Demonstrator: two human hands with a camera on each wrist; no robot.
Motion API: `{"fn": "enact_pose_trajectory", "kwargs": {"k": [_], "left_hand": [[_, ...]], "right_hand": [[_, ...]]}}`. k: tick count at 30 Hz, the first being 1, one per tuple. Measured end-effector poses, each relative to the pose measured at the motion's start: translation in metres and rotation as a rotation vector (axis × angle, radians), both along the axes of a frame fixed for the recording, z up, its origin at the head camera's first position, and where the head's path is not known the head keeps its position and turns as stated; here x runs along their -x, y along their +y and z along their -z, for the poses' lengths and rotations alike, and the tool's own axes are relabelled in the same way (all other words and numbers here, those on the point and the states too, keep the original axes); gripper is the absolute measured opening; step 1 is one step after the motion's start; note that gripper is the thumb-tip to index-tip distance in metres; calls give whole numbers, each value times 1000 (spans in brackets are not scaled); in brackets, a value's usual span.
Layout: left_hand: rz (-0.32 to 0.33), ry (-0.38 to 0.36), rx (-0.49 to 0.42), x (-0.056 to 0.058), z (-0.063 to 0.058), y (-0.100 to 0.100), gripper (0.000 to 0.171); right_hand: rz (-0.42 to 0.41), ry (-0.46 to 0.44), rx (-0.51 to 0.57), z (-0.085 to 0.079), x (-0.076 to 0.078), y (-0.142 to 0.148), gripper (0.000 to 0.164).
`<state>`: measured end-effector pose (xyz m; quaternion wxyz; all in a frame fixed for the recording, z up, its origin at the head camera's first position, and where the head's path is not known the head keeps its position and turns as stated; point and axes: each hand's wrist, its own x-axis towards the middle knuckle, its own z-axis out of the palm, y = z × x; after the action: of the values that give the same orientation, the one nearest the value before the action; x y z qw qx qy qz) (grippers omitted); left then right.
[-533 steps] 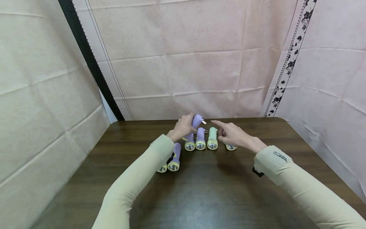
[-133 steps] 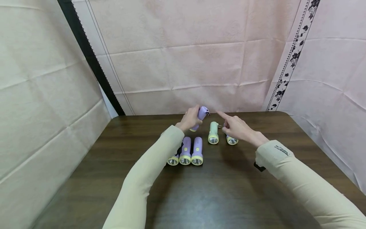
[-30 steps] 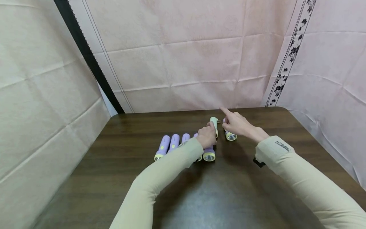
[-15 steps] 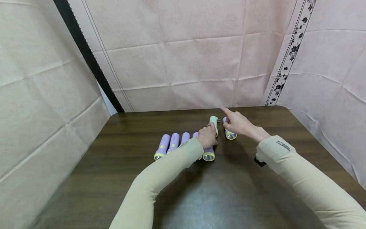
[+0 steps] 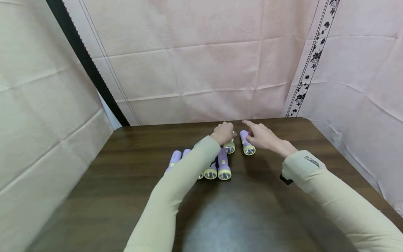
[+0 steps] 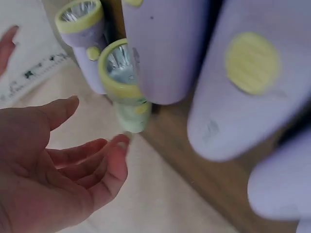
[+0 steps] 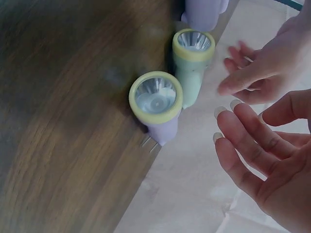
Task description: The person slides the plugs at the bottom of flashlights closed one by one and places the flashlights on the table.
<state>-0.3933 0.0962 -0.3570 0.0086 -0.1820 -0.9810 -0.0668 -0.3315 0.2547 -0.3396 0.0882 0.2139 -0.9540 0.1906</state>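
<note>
A pale green flashlight (image 5: 229,148) with a yellow rim lies near the table's back edge, its rear part hidden by my left hand (image 5: 223,133) in the head view. The left wrist view shows that hand's fingers (image 6: 115,160) loosely bent beside the flashlight's tail, holding nothing. To the right lies a purple flashlight (image 5: 247,143), two metal prongs at its tail in the right wrist view. My right hand (image 5: 262,135) hovers beside it, index finger extended, gripping nothing. Several purple flashlights (image 5: 224,162) lie in a row nearer me, partly covered by my left sleeve.
The brown wooden table (image 5: 252,210) stretches toward me in front of the flashlights. A pale cloth (image 5: 201,70) hangs behind its back edge, with more cloth at both sides.
Over the earlier frames, purple flashlights moved from the back group into the nearer row. Within the last half second my left hand moved back, over the green flashlight's tail. My right hand barely moved.
</note>
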Motion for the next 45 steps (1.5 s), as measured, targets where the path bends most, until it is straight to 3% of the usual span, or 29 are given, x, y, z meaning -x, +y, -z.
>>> {"fn": "enact_pose_trajectory", "kwargs": {"k": [4,7,12,16,21,26,30,37,45], "left_hand": [[-64,-96,-42,13,9,9,25],[-130,-140,-69,20,17,16,36],[-251,-160,-136,31,27,26,49],[-265,-146,-205,34,26,28,39],[-219,-99,-293,29,4,18,25],[-138,-34,-358,22,-25,3,27],[-69,31,-387,18,-38,-11,33],[92,148,-367,16,-30,-30,47],[130,199,-335,10,-24,-31,50]], "right_hand": [[10,-2,-2,4,1,4,59],[11,-7,2,6,2,5,59],[23,-15,10,8,3,9,58],[33,-19,21,8,5,14,58],[32,-40,60,1,6,17,60],[32,-35,92,-10,4,20,63],[24,1,100,-13,4,24,67],[-21,-2,92,-5,5,24,72],[-42,84,68,-3,7,16,74]]}}
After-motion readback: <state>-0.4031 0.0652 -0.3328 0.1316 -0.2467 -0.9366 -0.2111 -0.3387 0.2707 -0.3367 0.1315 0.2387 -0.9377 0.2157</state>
